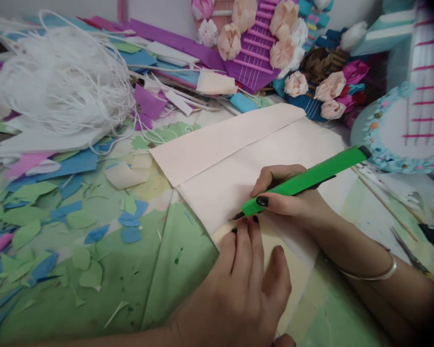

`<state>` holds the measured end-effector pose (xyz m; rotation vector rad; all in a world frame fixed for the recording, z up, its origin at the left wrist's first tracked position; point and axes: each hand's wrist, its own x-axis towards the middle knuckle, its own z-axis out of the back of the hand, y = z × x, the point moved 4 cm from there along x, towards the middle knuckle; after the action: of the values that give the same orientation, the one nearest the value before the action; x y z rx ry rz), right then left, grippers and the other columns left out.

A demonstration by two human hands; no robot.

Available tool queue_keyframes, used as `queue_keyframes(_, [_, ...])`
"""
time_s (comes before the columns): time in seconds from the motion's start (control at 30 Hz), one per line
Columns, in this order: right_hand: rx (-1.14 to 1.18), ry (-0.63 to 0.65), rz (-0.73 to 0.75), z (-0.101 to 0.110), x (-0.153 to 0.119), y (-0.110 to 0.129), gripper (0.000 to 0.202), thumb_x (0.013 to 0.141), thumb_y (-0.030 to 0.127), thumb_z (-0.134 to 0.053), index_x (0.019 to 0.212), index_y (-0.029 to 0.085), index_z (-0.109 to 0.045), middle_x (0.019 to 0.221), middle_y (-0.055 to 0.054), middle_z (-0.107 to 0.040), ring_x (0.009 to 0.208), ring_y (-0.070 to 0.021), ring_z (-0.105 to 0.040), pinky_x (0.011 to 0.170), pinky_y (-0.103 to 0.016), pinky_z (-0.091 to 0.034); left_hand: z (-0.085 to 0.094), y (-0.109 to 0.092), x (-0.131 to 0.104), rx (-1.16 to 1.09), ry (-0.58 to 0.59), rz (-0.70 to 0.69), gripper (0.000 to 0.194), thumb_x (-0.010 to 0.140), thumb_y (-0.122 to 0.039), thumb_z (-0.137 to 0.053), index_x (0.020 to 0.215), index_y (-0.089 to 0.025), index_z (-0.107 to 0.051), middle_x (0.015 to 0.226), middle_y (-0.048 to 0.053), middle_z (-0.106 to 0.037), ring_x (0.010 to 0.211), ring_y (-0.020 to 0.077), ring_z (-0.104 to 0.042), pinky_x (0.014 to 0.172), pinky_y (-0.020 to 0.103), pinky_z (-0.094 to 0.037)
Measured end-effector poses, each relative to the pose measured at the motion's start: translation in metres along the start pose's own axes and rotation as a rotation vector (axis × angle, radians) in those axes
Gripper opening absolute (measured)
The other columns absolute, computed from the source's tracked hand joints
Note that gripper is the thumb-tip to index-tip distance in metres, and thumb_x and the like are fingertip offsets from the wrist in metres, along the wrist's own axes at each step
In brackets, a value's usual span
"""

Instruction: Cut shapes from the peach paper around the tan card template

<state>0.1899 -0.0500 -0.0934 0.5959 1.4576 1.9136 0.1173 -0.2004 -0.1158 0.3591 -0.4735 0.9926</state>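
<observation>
My right hand (292, 193) grips a green pen (311, 171) with a black end. Its fine dark tip meets the paper just beyond my left fingertips. My left hand (244, 274) lies on the sheets, fingers stretched forward and pressing down, thumb apart. Below the tip is a pale yellow piece of paper (292, 270), partly hidden by my left hand. Under it lies a large pale pink sheet (217, 202), with a folded pink strip (231, 142) along its far side. At the bottom edge shows a fingertip whose owner I cannot tell.
Tangled white cord (65, 82) sits at back left among coloured paper scraps. Green and blue paper leaves (83, 219) litter the left. Behind stand a purple piece with paper flowers (258, 43) and a pale blue decorated form (379, 120). Scissors (412, 253) lie at right.
</observation>
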Motion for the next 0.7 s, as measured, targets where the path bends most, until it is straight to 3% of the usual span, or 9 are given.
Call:
queue_keyframes(0.4, [-0.013, -0.018, -0.010, 0.0016, 0.0003, 0.0018, 0.016, 0.066, 0.030, -0.075, 0.062, 0.018, -0.065, 0.062, -0.002, -0.069, 0.053, -0.0131, -0.061, 0.046, -0.021, -0.045, -0.0011, -0.0012, -0.0014, -0.010, 0.006, 0.001, 0.080, 0.080, -0.072, -0.043, 0.122, -0.005, -0.053, 0.115, 0.031, -0.062, 0.110, 0.0461, -0.057, 0.092, 0.050, -0.037])
queue_keyframes(0.7, [0.032, -0.025, -0.020, 0.0051, -0.0003, -0.0063, 0.015, 0.068, 0.031, -0.074, 0.066, 0.018, -0.066, 0.062, -0.002, -0.069, 0.052, -0.0121, -0.058, 0.044, -0.020, -0.042, -0.0021, -0.0006, -0.0009, -0.002, -0.013, 0.001, 0.074, 0.082, -0.066, -0.045, 0.121, -0.004, -0.053, 0.114, 0.030, -0.062, 0.109, 0.0451, -0.058, 0.091, 0.050, -0.037])
